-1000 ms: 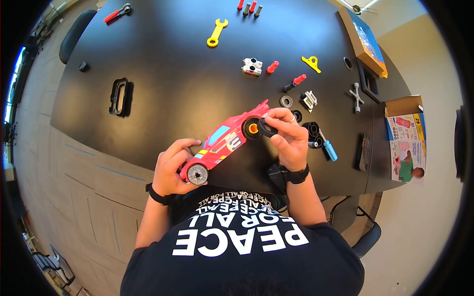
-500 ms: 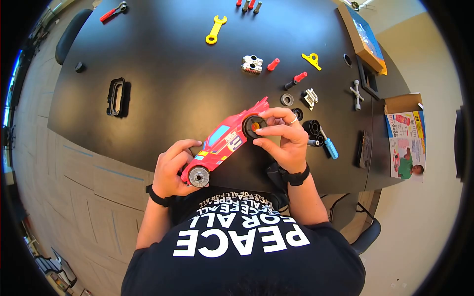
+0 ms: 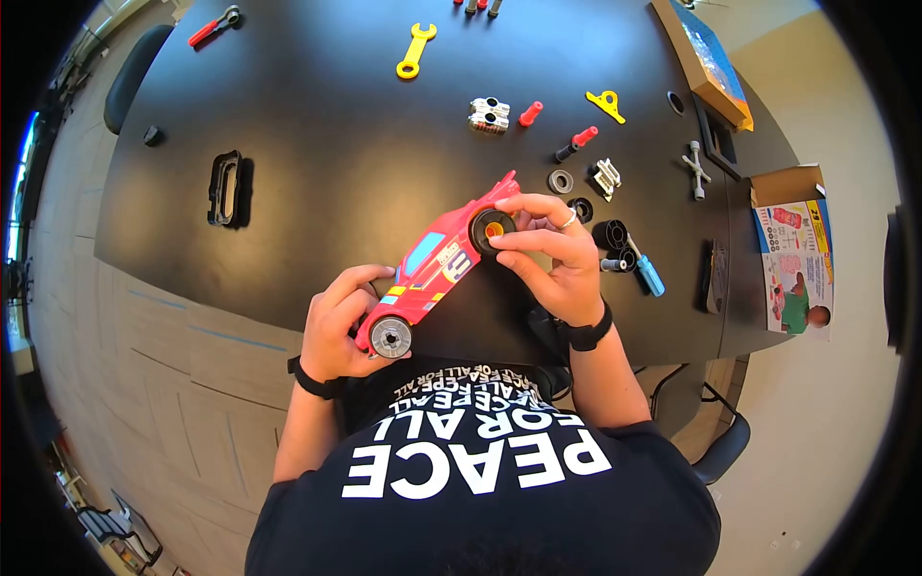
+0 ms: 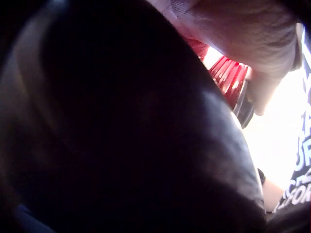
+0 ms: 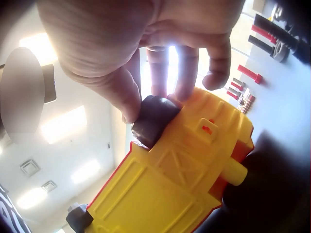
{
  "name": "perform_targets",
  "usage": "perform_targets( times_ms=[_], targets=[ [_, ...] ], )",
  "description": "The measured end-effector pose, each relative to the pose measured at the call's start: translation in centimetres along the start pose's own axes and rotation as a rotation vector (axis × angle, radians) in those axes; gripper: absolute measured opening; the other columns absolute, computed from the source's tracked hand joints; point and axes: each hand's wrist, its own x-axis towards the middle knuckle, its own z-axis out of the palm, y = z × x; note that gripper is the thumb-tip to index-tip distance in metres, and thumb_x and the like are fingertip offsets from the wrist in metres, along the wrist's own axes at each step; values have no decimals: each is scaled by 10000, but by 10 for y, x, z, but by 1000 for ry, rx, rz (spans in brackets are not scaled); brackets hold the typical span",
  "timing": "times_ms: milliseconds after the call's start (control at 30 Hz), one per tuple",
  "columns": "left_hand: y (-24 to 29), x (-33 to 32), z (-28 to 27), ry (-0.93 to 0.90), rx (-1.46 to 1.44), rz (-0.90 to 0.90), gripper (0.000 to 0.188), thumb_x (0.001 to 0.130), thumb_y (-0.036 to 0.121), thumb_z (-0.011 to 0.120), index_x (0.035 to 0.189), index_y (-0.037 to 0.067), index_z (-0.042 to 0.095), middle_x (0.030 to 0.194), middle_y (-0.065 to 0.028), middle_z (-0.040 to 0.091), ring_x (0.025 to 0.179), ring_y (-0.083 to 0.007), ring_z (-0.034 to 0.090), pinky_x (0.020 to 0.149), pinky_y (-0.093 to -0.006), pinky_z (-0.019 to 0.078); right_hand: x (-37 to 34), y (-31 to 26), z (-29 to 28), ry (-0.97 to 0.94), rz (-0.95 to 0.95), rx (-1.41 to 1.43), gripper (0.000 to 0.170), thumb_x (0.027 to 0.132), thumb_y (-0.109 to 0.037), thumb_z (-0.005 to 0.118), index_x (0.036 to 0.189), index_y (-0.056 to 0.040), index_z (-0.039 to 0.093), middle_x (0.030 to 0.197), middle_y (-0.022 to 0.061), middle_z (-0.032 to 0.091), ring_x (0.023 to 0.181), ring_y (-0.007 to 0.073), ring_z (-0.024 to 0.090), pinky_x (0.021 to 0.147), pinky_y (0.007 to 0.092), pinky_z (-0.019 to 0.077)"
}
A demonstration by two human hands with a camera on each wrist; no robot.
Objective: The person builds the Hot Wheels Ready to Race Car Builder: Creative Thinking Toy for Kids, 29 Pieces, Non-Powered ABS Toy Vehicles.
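Note:
In the head view my left hand (image 3: 336, 322) grips the front end of a red toy race car (image 3: 427, 264), by its grey-faced front wheel (image 3: 391, 337). My right hand (image 3: 562, 259) pinches the black rear wheel (image 3: 483, 221), whose yellow-orange centre shows beside the fingertips. The right wrist view shows thumb and fingers around that black wheel (image 5: 154, 119), against the car's yellow underside (image 5: 160, 179). A bare yellow hub (image 5: 235, 172) sticks out on the car's opposite side. A dark shape blocks most of the left wrist view; part of the left hand (image 4: 243, 29) shows beside red ribbed plastic (image 4: 228, 77).
Right of my hands lie a blue-handled screwdriver (image 3: 650, 276) and black wheel parts (image 3: 610, 233). Farther back are a silver engine block (image 3: 490, 115), a red bolt (image 3: 531, 114) and a yellow wrench (image 3: 416, 50). A black tray (image 3: 224, 189) lies left, a printed box (image 3: 792, 250) right.
My right hand has brought the black ring it held beside the rear wheel left onto that wheel, and its fingers stay there. The left hand keeps its grip; the car has tilted slightly.

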Motion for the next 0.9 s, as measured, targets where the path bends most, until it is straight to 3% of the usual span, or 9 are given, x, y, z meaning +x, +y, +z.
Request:
perform_targets(
  times_ms=[167, 267, 500, 567, 700, 767, 900],
  targets=[
    [1, -2, -1, 22, 21, -1, 568, 684, 395, 1023, 882, 24, 641, 1260, -185, 746, 705, -251, 644, 670, -359, 548, 1, -9, 4, -27, -92, -337, 270, 886, -17, 861, 1143, -95, 834, 1437, 82, 768, 1005, 250, 638, 921, 366, 537],
    [-1, -3, -3, 3, 25, 7, 577, 680, 394, 1023, 895, 17, 643, 1258, -191, 742, 752, -290, 671, 692, -371, 558, -3, -15, 10, -44, -79, -350, 304, 894, -28, 850, 1186, -102, 807, 1477, 74, 756, 1051, 287, 640, 973, 401, 530],
    [2, -4, -3, -13, 36, -2, 568, 688, 372, 1014, 915, 10, 641, 1243, -198, 734, 873, -362, 732, 761, -397, 592, -1, -29, 6, -129, -184, -651, 274, 924, -82, 826, 1192, -106, 776, 1489, 35, 748, 1050, 286, 656, 952, 423, 509],
    [4, -4, -3, -1, 36, -15, 534, 688, 322, 994, 922, 0, 639, 1235, -205, 730, 913, -385, 739, 793, -408, 601, -2, -31, 6, -199, -151, -699, 333, 930, -80, 810, 1254, -110, 743, 1572, 36, 685, 1031, 278, 665, 932, 423, 504],
    [5, -2, -3, 12, 51, -12, 488, 687, 263, 961, 936, -10, 643, 1233, -213, 728, 940, -401, 737, 813, -417, 600, -6, -30, 9, -220, -99, -620, 395, 932, -72, 802, 1314, -109, 708, 1644, 35, 615, 1001, 276, 671, 931, 425, 512],
    [4, -6, 0, 28, 29, -81, 437, 697, 222, 895, 984, -27, 679, 1262, -242, 708, 1024, -399, 702, 919, -424, 567, -8, -31, 9, -240, -102, -635, 444, 932, -68, 795, 1360, -103, 680, 1681, 41, 575, 992, 272, 682, 907, 421, 524],
    [4, -7, -1, 43, 11, -100, 476, 700, 189, 869, 1077, -33, 682, 1302, -243, 713, 1106, -418, 712, 988, -447, 558, -11, -36, 9, -262, -76, -645, 488, 926, -73, 797, 1396, -109, 671, 1702, 45, 549, 978, 279, 692, 871, 424, 535]
  ],
)
